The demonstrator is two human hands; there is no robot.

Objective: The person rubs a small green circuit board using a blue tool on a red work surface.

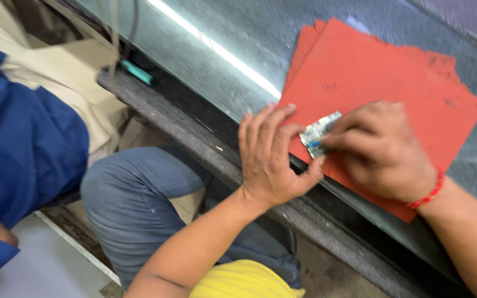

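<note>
Both hands, left hand point(269, 157) and right hand point(379, 149), pinch a small green circuit board point(317, 133) over matte red mats point(393, 83).

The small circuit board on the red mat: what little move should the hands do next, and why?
Probably ease the circuit board further onto the red mat. It sits close to the mat's near edge, by the counter edge, pinched between the left hand and the right hand. Further in, it would have mat under it all round.
</note>
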